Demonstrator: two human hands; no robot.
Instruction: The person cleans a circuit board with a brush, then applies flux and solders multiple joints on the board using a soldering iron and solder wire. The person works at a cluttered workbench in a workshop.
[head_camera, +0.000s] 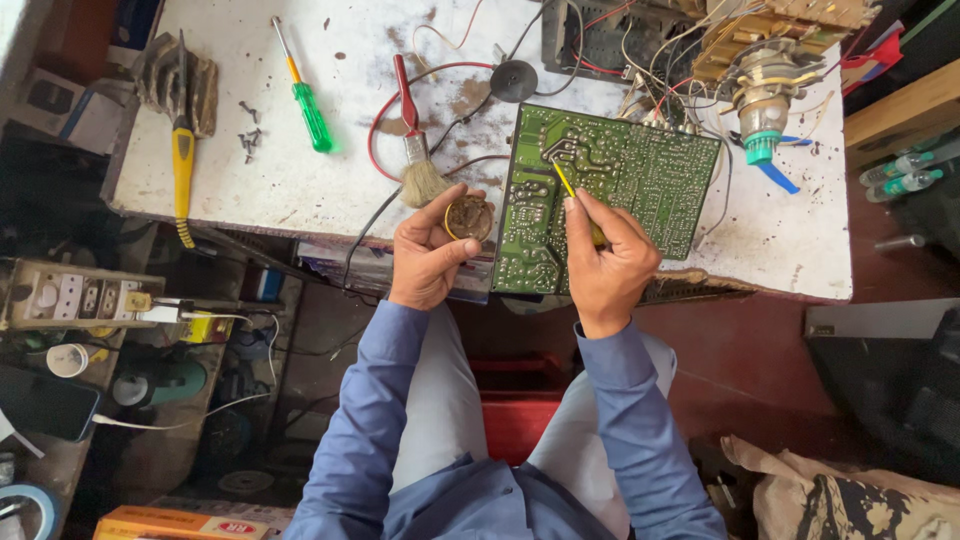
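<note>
Our right hand (605, 262) is pinched around a thin yellow-handled tool (566, 184), its tip pressed onto the solder side of the green rectangular circuit board (610, 180), which lies flat at the near edge of the white, stained workbench (300, 170). Our left hand (428, 255) grips a small round tin of brownish paste (469, 217) between thumb and fingers, just left of the board, touching its edge or nearly so. Left of the board, a red-handled brush with pale bristles (413, 140) lies across red and black wires. Further left sit a green-handled screwdriver (308, 105), loose dark screws (248, 140) and a yellow-handled tool (182, 160). Beyond the board's far right corner, a coil assembly with a teal cap (762, 95) crowds in. Bottom left, an orange cardboard box (180, 522) lies flat.
</note>
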